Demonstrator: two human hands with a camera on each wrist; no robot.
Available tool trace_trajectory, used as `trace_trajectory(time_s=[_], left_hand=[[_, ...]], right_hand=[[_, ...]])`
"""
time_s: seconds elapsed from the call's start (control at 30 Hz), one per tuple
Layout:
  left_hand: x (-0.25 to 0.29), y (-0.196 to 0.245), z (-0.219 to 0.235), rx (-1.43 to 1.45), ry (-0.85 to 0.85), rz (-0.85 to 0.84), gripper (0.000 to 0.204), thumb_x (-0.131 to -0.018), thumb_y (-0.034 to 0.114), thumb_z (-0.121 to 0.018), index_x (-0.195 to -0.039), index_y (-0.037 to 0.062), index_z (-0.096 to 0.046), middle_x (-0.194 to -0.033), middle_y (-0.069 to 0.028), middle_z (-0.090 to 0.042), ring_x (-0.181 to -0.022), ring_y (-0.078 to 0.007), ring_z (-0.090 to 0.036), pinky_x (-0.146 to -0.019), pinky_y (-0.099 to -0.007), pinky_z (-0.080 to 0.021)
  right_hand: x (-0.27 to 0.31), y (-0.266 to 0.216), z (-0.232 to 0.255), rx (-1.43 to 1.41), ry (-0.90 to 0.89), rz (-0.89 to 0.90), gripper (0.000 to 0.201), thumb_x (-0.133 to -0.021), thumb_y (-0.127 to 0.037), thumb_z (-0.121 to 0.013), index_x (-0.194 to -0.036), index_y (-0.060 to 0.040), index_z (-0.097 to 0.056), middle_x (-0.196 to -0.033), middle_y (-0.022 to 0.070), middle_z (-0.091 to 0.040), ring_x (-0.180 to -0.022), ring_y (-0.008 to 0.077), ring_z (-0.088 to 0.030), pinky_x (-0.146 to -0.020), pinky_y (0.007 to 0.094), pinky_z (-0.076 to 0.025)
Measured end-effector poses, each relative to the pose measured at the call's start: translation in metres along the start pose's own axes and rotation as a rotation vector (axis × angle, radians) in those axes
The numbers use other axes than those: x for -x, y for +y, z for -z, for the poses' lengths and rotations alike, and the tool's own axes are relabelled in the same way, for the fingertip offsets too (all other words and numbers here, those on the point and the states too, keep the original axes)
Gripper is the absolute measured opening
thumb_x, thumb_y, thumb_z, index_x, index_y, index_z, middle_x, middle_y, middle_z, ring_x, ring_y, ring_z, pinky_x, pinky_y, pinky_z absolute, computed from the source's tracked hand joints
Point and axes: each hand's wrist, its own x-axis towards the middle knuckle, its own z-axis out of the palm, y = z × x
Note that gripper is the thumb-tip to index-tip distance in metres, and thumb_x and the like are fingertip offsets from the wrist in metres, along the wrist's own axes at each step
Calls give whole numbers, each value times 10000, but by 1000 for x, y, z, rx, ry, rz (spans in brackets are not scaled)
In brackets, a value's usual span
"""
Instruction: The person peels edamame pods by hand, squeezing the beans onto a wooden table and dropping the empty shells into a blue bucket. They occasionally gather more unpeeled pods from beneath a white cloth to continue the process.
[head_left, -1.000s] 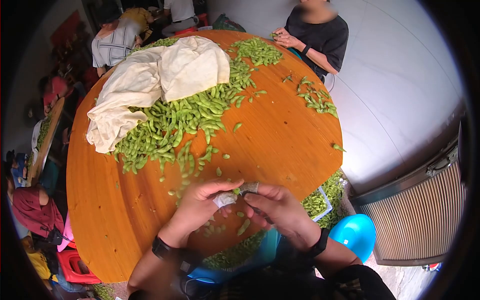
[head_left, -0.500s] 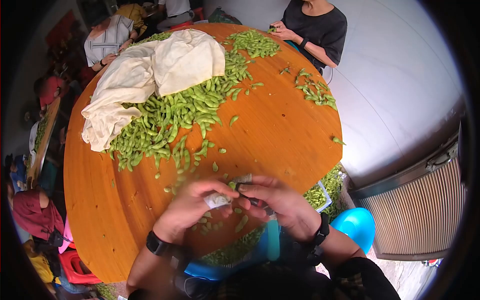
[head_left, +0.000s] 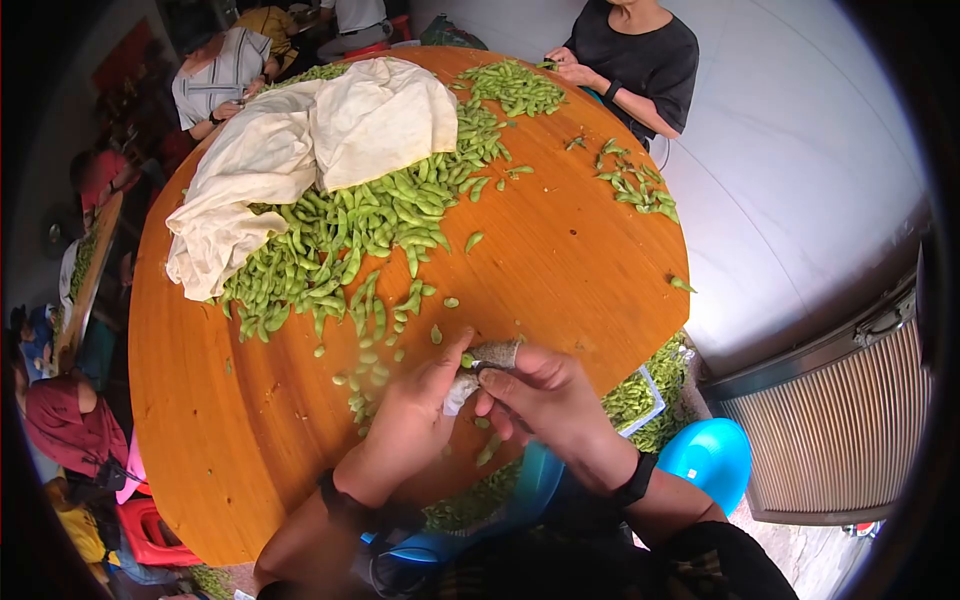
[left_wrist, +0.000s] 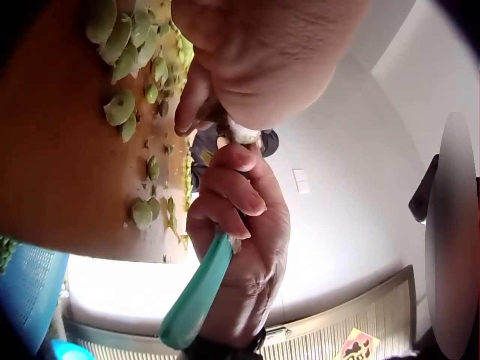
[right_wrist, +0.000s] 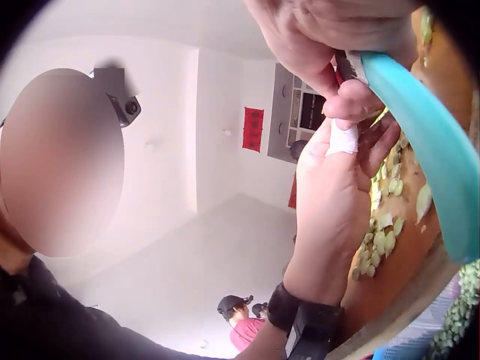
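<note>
One small green pod piece [head_left: 467, 361], partly hidden, was located between the hands, at the lower centre of the head view. The left hand [head_left: 412, 408], one digit wrapped in white tape, pinched this piece. The right hand [head_left: 562, 405] gripped a curved turquoise plastic handle [left_wrist: 199, 296] in curled fingers. Both were positioned above a round orange-brown wooden table [head_left: 560, 270]. A crumpled cream cloth [head_left: 385, 125] partly covered a heap of green pods [head_left: 330, 245], upper left.
</note>
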Motion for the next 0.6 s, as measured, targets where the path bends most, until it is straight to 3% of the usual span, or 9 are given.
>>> trace_trajectory(time_s=[0.1, 0.33, 0.43, 0.5, 0.53, 0.6], left_hand=[[-1, -2, 0, 58, 41, -24, 524, -849, -5, -566, -1365, 31, -481, -952, -208, -660, -879, -364, -676, -771, -383, -539], [8, 0, -4, -89, 117, 58, 384, -846, -14, -539, -1228, 17, -553, -945, -217, -655, -848, -368, -677, -738, -373, -538], [3, 0, 3, -67, 109, 69, 325, -876, -27, -469, -1188, -1, -557, -923, -171, -679, -823, -307, -698, -726, -361, -550], [2, -7, 5, 556, 22, 239, 332, -893, -40, -425, -1217, -25, -497, -967, -164, -666, -876, -263, -701, -766, -359, -578], [2, -9, 5, 556, 26, 241, 332, -893, -40, -425, -1217, -25, -497, -967, -164, -666, -876, -263, -701, -766, -359, -578], [1, -13, 2, 911, 61, 356, 282, -932, -35, -348, -1172, -32, -497, -994, -133, -649, -894, -212, -691, -791, -332, -586]], right_hand=[[-3, 6, 1, 16, 4, -4, 136, -983, -138, -544, -1018, -54, -644, -736, -11, -625, -510, 39, -521, -422, 179, -388], [-7, 11, -6, -58, -27, -15, 120, -976, -142, -550, -969, -64, -640, -708, -10, -609, -494, 43, -501, -417, 192, -375], [-11, 8, -3, -168, -15, -105, 119, -963, -157, -573, -980, -63, -644, -712, 4, -621, -489, 59, -514, -404, 200, -371], [-13, 6, 2, -203, -35, -121, 124, -955, -163, -583, -986, -61, -645, -717, 10, -627, -489, 66, -521, -399, 205, -369], [-14, 4, 4, -243, -53, -135, 131, -948, -169, -592, -992, -58, -647, -722, 16, -632, -488, 72, -529, -393, 209, -367], [-14, 1, 9, -269, -76, -141, 143, -939, -174, -602, -1001, -53, -647, -725, 19, -635, -492, 75, -536, -391, 213, -368]])
